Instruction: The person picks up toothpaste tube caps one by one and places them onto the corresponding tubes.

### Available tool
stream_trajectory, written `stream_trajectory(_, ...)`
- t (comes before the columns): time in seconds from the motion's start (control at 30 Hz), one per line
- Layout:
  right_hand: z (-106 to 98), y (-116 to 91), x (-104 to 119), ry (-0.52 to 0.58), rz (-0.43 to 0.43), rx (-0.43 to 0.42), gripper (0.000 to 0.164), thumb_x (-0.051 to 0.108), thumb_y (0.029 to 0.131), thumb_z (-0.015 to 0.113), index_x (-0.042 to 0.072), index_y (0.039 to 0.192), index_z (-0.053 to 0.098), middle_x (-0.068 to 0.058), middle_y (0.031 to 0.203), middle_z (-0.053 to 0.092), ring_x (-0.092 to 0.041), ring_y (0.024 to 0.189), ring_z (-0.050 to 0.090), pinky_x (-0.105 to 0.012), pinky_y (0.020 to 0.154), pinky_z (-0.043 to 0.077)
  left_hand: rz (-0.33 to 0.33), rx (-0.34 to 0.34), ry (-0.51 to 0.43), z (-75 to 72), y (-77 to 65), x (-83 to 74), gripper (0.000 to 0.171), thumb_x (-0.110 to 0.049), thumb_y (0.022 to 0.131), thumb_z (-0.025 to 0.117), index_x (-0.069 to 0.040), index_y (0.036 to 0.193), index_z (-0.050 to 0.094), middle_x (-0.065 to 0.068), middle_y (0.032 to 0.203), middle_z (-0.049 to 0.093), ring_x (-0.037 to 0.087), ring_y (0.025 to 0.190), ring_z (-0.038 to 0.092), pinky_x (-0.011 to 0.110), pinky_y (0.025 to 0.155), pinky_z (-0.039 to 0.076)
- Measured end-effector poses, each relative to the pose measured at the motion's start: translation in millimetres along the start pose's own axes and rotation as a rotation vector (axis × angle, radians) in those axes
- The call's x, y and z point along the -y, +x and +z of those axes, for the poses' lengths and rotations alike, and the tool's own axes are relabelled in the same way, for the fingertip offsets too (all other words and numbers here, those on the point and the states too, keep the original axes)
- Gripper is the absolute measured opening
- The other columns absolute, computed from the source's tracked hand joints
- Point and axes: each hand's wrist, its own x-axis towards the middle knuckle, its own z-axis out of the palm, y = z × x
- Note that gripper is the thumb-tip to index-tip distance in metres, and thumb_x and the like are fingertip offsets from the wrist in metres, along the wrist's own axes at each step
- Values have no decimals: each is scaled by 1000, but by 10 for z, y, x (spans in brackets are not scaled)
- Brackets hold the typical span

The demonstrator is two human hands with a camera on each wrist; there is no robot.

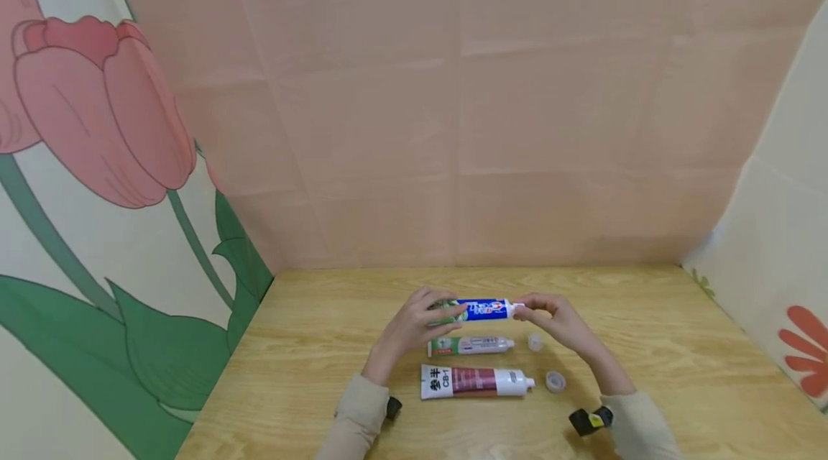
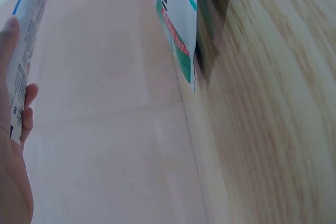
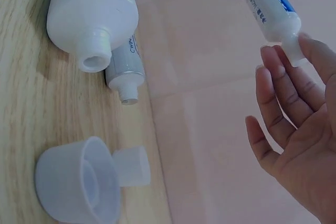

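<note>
My left hand [image 1: 417,318] holds a blue-and-green toothpaste tube [image 1: 486,310] raised above the table, gripping it toward its flat tail end. From the right, my right hand [image 1: 561,322] pinches the tube's white tip [image 3: 292,50] between thumb and fingertips, its other fingers loosely bent. Nearer to me, a green-and-white toothpaste tube [image 1: 472,346] lies on the table. Closer still is a larger toothpaste tube [image 1: 475,382] in white and dark red. Both lying tubes point right, their nozzles uncapped in the right wrist view.
A small white cap [image 1: 535,342] sits off the green-and-white tube's nozzle, and a wider white cap [image 1: 555,382] beside the larger tube. Behind the wooden table [image 1: 323,316] hangs a pink cloth backdrop [image 1: 453,122]; a tulip-printed panel [image 1: 103,115] stands at left.
</note>
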Motion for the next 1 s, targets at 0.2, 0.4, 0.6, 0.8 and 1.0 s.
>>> stream_trajectory(0.2,18,9,-3,-46,-24,-19,16,19,95,52,21,94,69,4,85,69,-10,85,62,-43,84,46,12,-8,3,-8,2,-6,41,-27,77,74,-21,116,65,2,115,61,13,98,53,16,88,43)
stream_trajectory(0.4,27,-9,-3,-44,-2,-23,21,19,97,49,21,89,69,5,83,69,-11,85,63,-59,87,41,20,-5,14,-7,14,-24,35,-31,83,68,-22,117,64,0,117,59,11,98,52,15,88,42)
stream_trajectory(0.6,56,-28,121,-82,10,-60,21,17,97,49,17,91,69,4,82,70,-11,82,64,-52,84,47,15,-2,29,-3,1,-34,35,-31,83,68,-23,117,64,-2,117,58,10,99,51,15,87,43)
stream_trajectory(0.8,95,-15,302,-89,-29,-107,19,10,97,48,8,103,66,-1,89,68,-20,76,64,-30,75,50,1,1,32,-12,-2,-43,40,-29,79,73,-23,117,64,-2,117,59,9,99,51,15,86,43)
stream_trajectory(1.0,104,-18,422,-94,-21,-124,18,10,96,48,6,102,65,-2,88,67,-23,76,63,-33,76,49,0,3,28,-22,5,-54,39,-29,80,72,-23,117,64,-2,117,59,10,99,51,16,87,43)
